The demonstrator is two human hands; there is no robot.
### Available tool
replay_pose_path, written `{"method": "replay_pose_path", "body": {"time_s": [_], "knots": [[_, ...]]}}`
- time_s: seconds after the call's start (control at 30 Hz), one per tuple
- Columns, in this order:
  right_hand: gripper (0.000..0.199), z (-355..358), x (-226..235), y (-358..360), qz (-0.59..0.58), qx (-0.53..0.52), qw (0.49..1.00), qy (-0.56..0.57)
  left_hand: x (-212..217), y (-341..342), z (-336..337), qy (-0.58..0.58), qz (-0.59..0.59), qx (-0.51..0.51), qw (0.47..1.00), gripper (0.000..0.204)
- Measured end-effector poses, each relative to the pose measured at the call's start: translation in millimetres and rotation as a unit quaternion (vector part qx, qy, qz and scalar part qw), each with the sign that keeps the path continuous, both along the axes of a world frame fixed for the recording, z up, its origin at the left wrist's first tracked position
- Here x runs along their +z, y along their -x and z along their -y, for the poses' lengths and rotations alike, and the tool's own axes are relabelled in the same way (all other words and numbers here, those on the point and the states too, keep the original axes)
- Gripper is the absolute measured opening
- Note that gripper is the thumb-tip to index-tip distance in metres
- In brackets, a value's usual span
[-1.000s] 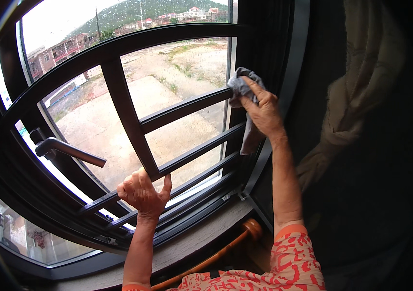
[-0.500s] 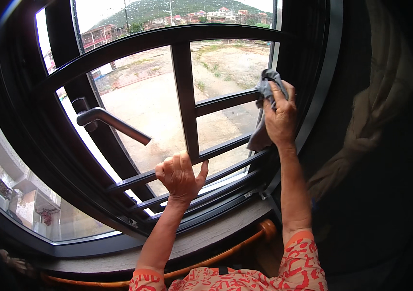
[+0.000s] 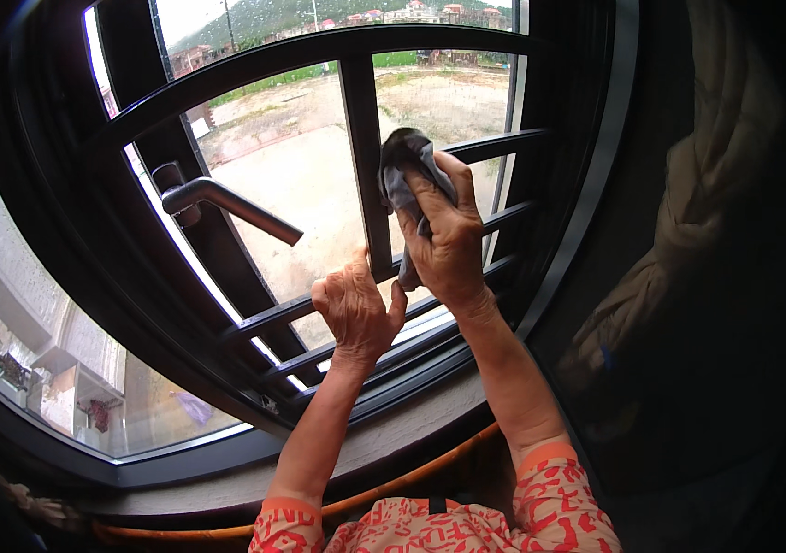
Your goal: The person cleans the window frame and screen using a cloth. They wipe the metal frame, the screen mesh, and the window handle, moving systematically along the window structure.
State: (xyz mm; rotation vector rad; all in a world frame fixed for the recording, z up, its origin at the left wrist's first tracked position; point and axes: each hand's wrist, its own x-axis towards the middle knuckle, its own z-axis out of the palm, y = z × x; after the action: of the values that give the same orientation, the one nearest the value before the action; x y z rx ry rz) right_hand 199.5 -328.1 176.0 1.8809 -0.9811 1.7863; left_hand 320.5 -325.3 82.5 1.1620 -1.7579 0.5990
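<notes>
My right hand (image 3: 450, 241) is closed on a crumpled grey cloth (image 3: 396, 192). The cloth lies against the dark vertical bar (image 3: 362, 138) of the window grille, where a short crossbar (image 3: 494, 147) runs off to the right. Part of the cloth hangs below my fingers. Lower and to the left, my left hand (image 3: 354, 309) is wrapped round a lower horizontal bar (image 3: 277, 320), close to the foot of the vertical bar. Its thumb sticks up on the right side.
A metal window handle (image 3: 236, 212) juts out left of the vertical bar. Below the frame runs a pale sill (image 3: 227, 484), with an orange-brown wooden rail (image 3: 411, 476) in front. A beige knotted curtain (image 3: 679, 221) hangs at the right. Wet glass shows a yard outside.
My right hand has moved left with the cloth, from the right end of the crossbar to the vertical bar. My left hand keeps its hold on the lower bar. The view has shifted slightly.
</notes>
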Motion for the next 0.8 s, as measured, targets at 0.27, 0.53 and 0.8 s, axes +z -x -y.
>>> {"method": "replay_pose_path", "body": {"time_s": [0.27,0.53,0.8], "knots": [[0.042,-26.3,-67.5,-27.4,0.060,-0.077,0.986,-0.135,3.2,-10.1,-4.0,-0.024,0.024,-0.045,0.998,0.060],[0.043,-22.3,-89.4,5.3,-0.009,-0.145,0.979,-0.146,5.8,-7.8,-10.9,-0.052,0.050,-0.015,0.997,0.071],[0.037,5.2,-100.1,70.2,0.049,-0.208,0.970,-0.118,-0.3,-2.8,-3.5,-0.001,0.063,0.039,0.997,0.070]]}}
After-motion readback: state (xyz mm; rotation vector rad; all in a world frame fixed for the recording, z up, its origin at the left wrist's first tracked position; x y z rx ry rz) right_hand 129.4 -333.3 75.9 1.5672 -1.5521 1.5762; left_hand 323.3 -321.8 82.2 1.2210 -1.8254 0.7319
